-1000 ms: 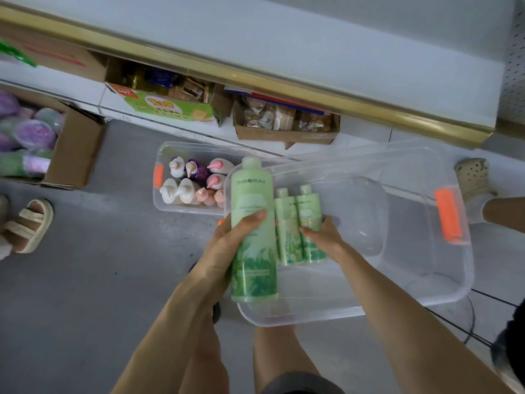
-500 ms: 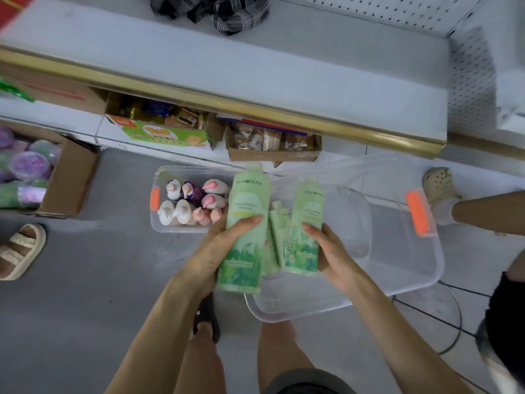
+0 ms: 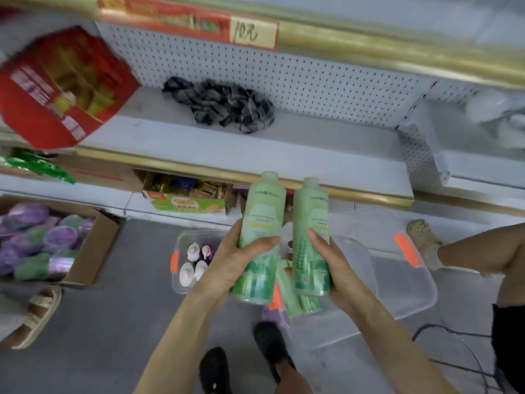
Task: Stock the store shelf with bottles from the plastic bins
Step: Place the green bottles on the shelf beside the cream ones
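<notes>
**Two green bottles in hand, bound for the shelf**

Shelf (image 3: pixel 255 149): white deck, gold front lip, pegboard back. A crumpled checked cloth (image 3: pixel 221 105) lies at the rear, and a red box (image 3: pixel 59 86) stands at its left end. The bare deck right of the cloth looks the likely place for stock.

Big bin (image 3: pixel 412 285): clear plastic with an orange latch, on the floor below the shelf. A few green bottles (image 3: pixel 292 300) lie flat inside it, under the hands.

Small bin (image 3: pixel 181 240): clear, to the left of the big bin, holding pump bottles upright.

Left bottle (image 3: pixel 262 211): green, the taller of the pair. It is held above the bins, in front of the shelf lip and below deck level. Long axis near upright, leaning slightly right, cap toward the shelf, label toward the camera.

Right bottle (image 3: pixel 311 217): green and slimmer, just beside the left one and near parallel to it, cap up.

Left hand (image 3: pixel 233 265): wraps the lower half of the left bottle, thumb across the label. The low grip probably leaves the base free to set down first.

Right hand (image 3: pixel 341 274): cradles the right bottle from beneath and the side, thumb on the front. One bottle per hand would halve the trips.
</notes>
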A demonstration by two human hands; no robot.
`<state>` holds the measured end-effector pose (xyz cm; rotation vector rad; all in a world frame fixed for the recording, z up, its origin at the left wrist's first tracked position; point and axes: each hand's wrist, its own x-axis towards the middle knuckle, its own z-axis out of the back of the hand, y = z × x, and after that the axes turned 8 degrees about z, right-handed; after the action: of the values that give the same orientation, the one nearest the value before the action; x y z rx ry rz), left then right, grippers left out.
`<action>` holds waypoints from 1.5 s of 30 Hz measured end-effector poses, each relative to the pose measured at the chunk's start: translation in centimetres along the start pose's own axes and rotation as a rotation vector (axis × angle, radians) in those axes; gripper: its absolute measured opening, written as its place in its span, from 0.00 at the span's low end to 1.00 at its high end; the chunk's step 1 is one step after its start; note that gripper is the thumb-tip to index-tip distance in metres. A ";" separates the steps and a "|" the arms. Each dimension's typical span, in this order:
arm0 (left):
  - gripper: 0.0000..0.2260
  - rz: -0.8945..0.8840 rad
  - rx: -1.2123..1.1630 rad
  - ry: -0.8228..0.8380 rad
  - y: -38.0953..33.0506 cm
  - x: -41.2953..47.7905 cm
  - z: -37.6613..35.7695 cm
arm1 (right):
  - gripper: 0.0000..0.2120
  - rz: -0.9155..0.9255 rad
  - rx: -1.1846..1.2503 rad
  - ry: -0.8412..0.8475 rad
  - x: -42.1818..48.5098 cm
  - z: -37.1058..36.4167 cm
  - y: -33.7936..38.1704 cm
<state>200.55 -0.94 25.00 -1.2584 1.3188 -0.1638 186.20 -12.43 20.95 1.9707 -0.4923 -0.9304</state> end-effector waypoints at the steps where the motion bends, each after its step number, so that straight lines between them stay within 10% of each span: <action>1: 0.15 -0.010 -0.007 -0.004 -0.5 -0.7 0.6 | 0.36 0.033 -0.019 0.001 -0.4 -1.2 0.5; 14: 0.16 -0.346 0.141 -0.116 -7.7 -9.6 6.4 | 0.20 0.427 -0.428 -0.020 -6.2 -14.1 6.6; 29: 0.23 -0.519 0.138 -0.223 -18.6 -14.3 11.1 | 0.15 0.624 -0.374 0.079 -4.7 -21.4 15.4; 45: 0.15 -0.588 0.123 -0.230 -30.0 -4.9 11.9 | 0.20 0.489 -0.263 0.187 9.8 -23.6 22.3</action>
<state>224.19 -2.41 47.44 -1.4802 0.7059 -0.4907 210.89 -17.80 43.54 1.5778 -0.6680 -0.4707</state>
